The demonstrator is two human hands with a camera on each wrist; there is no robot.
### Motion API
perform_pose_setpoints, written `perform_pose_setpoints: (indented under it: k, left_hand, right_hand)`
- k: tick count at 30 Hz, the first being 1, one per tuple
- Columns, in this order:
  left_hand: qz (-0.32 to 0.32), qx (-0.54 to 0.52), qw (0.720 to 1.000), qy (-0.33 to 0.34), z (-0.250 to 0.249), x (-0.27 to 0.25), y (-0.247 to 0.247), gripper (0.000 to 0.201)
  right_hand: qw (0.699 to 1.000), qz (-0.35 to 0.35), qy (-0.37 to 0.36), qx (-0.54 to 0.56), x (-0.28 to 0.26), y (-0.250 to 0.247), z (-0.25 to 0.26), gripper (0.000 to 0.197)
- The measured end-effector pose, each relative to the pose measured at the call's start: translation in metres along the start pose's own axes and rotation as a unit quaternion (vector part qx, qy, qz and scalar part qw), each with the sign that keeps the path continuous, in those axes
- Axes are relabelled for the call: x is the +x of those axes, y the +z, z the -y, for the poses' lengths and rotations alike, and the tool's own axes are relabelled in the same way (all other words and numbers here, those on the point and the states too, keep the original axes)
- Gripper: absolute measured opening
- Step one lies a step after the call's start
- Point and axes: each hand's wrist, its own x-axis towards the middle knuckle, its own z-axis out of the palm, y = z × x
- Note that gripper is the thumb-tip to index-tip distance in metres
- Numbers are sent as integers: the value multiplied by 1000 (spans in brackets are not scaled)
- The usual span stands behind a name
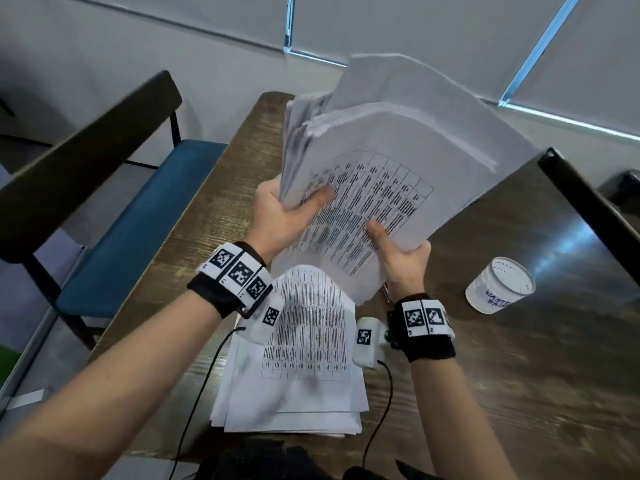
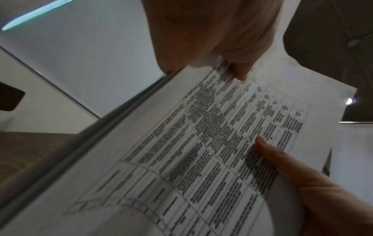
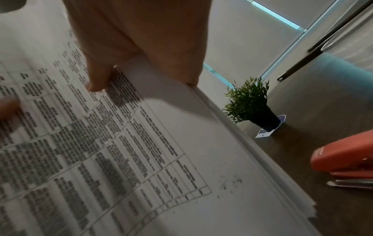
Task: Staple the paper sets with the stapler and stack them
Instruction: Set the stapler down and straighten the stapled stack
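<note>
A thick bundle of printed paper sets (image 1: 388,174) is held up, tilted, above the wooden table (image 1: 519,375). My left hand (image 1: 287,206) grips its left edge, thumb on the top sheet. My right hand (image 1: 398,251) grips its lower right edge, thumb on top too. The same bundle fills the left wrist view (image 2: 201,151) and the right wrist view (image 3: 121,151). A flat stack of printed sets (image 1: 298,368) lies on the table under my wrists. A red stapler (image 3: 343,159) sits on the table to the right; the head view hides it behind the bundle.
A clear plastic cup (image 1: 498,285) with blue writing stands at the right. A small potted plant (image 3: 250,102) stands farther back on the table. A blue-seated bench (image 1: 138,220) is left of the table, and a dark chair back (image 1: 588,209) at the right.
</note>
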Motion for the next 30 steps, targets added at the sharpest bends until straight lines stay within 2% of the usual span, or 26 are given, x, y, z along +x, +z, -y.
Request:
perform_pose_setpoints:
  k: [6,9,11,12,16,17,20,23,27,30]
  left_hand:
    - [-28,-43,999,-8,3,-4,-24,53]
    - [-57,-83,995,2,-4,-5,-23,57]
    - [-96,-60,993,19,-10,-1,-20,63]
    - [-115,-41,992,27,-13,1,-17,62]
    - [-171,-19,985,10,-17,6,-8,38]
    - [-179,-16,984,11,-16,6,-7,37]
    - [-193,-17,981,13,-12,7,-8,30]
    - [-181,4,982,52,-9,8,-9,32]
    - [-115,0,989,94,-2,8,-16,37]
    - [-4,-52,996,66,15,6,-31,91]
  right_hand:
    - [998,46,33,14,-4,-4,-11,31]
    - [997,56,45,20,-6,-3,-14,32]
    - [997,54,54,23,-4,-5,-14,38]
    - [997,49,59,20,-3,-6,-14,41]
    - [997,23,76,23,-4,-6,-16,58]
    - [996,24,75,30,-5,-6,-15,57]
    - [996,48,70,27,-4,-5,-13,38]
    - [996,47,69,17,-3,-4,-14,29]
    - [996,46,76,5,1,-6,-19,31]
    - [995,47,86,-10,2,-6,-21,38]
